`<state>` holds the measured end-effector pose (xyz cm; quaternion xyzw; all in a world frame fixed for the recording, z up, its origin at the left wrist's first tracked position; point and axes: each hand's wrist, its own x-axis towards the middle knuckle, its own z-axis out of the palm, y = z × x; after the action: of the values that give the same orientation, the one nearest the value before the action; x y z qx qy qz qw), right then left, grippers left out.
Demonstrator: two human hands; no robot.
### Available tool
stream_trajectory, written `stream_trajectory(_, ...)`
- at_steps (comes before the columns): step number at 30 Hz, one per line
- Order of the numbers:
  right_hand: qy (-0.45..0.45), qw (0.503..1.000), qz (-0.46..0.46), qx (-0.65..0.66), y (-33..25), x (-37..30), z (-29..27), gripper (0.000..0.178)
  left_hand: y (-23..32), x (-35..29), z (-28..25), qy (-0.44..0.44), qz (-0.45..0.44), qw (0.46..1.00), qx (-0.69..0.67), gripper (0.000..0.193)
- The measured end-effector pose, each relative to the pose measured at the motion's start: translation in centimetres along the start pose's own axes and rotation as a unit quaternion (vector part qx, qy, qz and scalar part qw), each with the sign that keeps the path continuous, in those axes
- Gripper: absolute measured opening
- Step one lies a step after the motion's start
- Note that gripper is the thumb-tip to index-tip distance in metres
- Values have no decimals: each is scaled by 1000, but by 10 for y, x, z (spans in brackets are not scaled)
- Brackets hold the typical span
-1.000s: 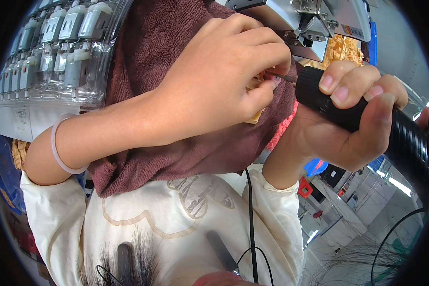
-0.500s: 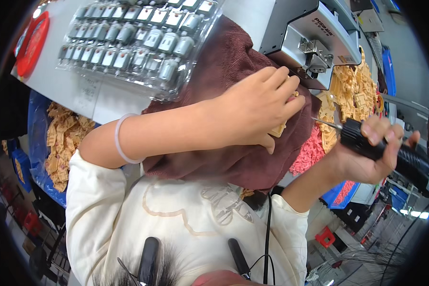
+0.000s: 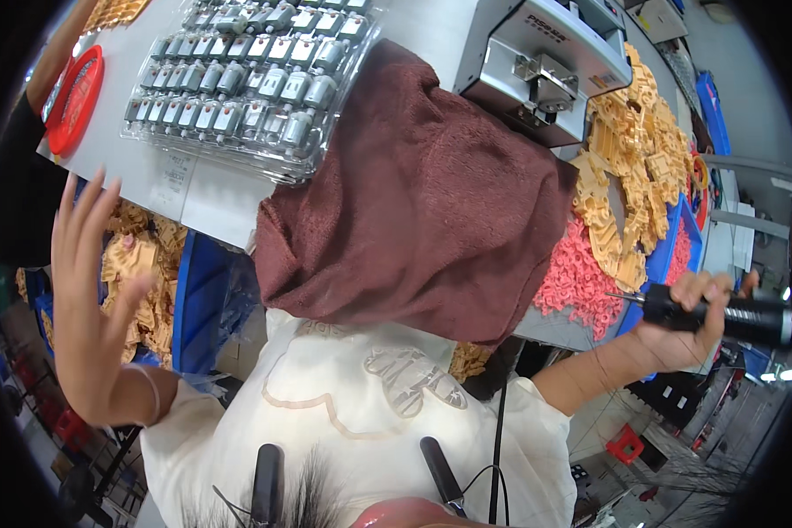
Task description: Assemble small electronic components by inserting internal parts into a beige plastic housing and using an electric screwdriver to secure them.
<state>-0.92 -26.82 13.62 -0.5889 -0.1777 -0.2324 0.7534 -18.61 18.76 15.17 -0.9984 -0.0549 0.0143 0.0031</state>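
My left hand (image 3: 90, 317) is raised at the left with its fingers stretched apart and nothing in them. Close beside it, a blue bin (image 3: 204, 299) contains a heap of yellow plastic parts (image 3: 145, 264); one has a pink spot on top. Whether that one rests on the heap or is still falling, I cannot tell. At the right, my right hand (image 3: 678, 339) grips a black electric screwdriver (image 3: 757, 319), its thin bit pointing left beside a pile of pink parts (image 3: 581, 282). A brown towel (image 3: 414, 202) lies bunched in front of me.
Behind the towel stand a clear tray of small silver motors (image 3: 238, 75) and a grey metal machine (image 3: 537, 79). More yellow parts (image 3: 642, 158) are heaped at the right. A red ring-shaped object (image 3: 77, 101) and another person's arm (image 3: 57, 62) are at the far left.
My left hand has left the towel and swung to the bin on the left; the yellow part it held is out of it. My right hand with the screwdriver is slightly lower.
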Motion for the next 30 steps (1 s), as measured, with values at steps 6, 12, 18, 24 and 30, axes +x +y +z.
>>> stream_trajectory(6,49,975,207,-60,36,-34,24,67,15,155,70,194,117,962,-153,41)
stream_trajectory(12,-94,932,214,-279,89,-69,33,84,0,178,111,207,47,972,-102,34)
stream_trajectory(18,-252,820,338,-386,71,-39,18,64,-27,178,107,220,11,966,-138,27)
stream_trajectory(24,-111,661,166,-723,77,8,-70,68,-41,182,112,295,-4,940,-173,29)
stream_trajectory(30,-18,644,252,-722,72,17,-104,59,-30,161,82,238,-8,805,-544,35)
